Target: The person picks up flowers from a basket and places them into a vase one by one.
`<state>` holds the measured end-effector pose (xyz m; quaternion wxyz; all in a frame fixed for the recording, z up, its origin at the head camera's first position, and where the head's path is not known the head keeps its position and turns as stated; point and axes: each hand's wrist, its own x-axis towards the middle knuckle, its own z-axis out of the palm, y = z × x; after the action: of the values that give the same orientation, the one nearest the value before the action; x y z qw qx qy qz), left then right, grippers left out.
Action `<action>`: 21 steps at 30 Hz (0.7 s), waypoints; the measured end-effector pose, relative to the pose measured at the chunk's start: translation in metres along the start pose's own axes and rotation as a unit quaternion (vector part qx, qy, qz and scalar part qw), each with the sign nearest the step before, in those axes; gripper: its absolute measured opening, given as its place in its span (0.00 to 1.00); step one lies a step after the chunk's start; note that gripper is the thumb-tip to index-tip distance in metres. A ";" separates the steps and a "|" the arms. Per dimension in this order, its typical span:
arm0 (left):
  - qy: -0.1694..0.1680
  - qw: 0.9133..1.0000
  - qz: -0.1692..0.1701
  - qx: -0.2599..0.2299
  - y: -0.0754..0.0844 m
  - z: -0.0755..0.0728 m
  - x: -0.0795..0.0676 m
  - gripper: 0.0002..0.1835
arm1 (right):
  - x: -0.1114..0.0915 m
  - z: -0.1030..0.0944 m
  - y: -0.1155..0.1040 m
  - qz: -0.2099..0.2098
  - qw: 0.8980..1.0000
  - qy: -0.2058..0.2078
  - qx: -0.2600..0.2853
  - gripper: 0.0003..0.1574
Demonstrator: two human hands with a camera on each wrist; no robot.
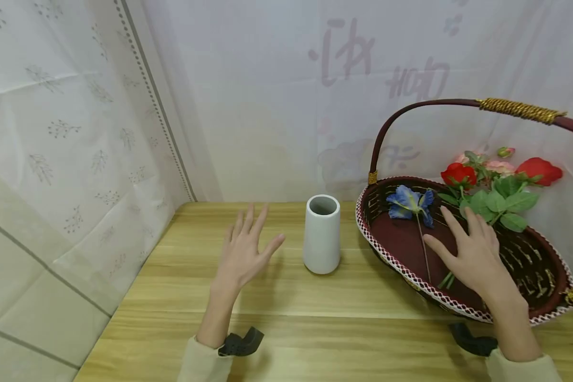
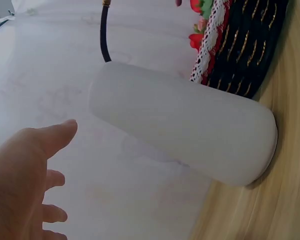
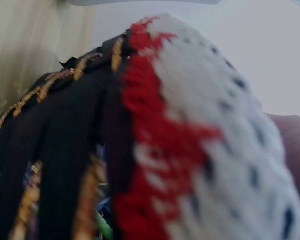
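In the head view my left hand [image 1: 242, 253] hovers over the wooden table with fingers spread, holding nothing. Just right of it a white tapered vase [image 1: 322, 239] stands upright, its mouth bare of flowers; it fills the middle of the left wrist view. My right hand [image 1: 475, 254], fingers extended, is above the dark woven basket [image 1: 387, 254] and overlaps the flower stems in this view. A blue flower [image 1: 410, 204] on a thin stem lies inside the basket, left of that hand. Red roses [image 1: 459, 175] with green leaves [image 1: 511, 201] and pink blossoms [image 1: 500, 167] lean at its back rim.
An arched basket handle [image 1: 425, 102] with gold wrapping rises over the right side. White-and-red lace trim [image 3: 205, 85] on the basket's rim is close to the right wrist camera. A pale printed curtain [image 1: 258, 106] hangs behind the table [image 1: 286, 339], with another cloth [image 1: 71, 132] at left.
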<state>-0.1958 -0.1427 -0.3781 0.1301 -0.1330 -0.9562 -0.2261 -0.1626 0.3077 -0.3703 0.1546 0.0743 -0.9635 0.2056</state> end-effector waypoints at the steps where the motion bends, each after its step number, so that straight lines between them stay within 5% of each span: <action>1: -0.001 1.000 0.000 -0.004 0.001 0.000 0.001 0.43 | 0.001 -0.002 0.000 0.000 1.000 0.002 0.003 0.51; 21: -0.005 0.997 0.024 -0.080 0.010 0.018 0.012 0.46 | 0.010 -0.026 0.010 0.025 1.000 -0.002 0.011 0.52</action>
<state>-0.2072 -0.1228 -0.3861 0.1196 -0.1671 -0.9324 -0.2975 -0.1672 0.3272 -0.3486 0.1469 0.0524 -0.9631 0.2194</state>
